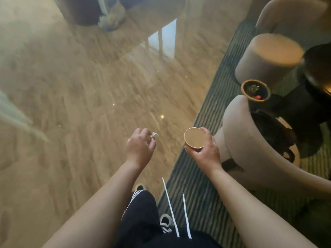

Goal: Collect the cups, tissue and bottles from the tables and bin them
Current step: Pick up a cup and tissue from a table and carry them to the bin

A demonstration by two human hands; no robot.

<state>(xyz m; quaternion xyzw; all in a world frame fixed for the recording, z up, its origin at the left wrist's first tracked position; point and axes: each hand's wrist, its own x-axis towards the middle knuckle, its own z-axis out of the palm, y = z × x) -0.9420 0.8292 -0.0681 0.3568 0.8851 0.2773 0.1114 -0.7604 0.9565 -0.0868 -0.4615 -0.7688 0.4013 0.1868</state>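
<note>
My right hand [204,153] holds a brown paper cup [194,137] upright over the edge of the striped carpet, its round top facing me. My left hand [140,146] is closed on a small crumpled white tissue [154,135] that sticks out past my fingers, above the glossy wooden floor. A small round bin [255,90] with an orange rim and a dark inside holding bits of litter stands to the right, between the armchair and the stool, well ahead of the cup.
A beige armchair [250,149] with a dark bag on its seat stands close on my right. A round beige stool [268,59] and a black table [317,65] lie beyond it. Table legs [161,42] and a dark bin with a bag [111,17] are far ahead.
</note>
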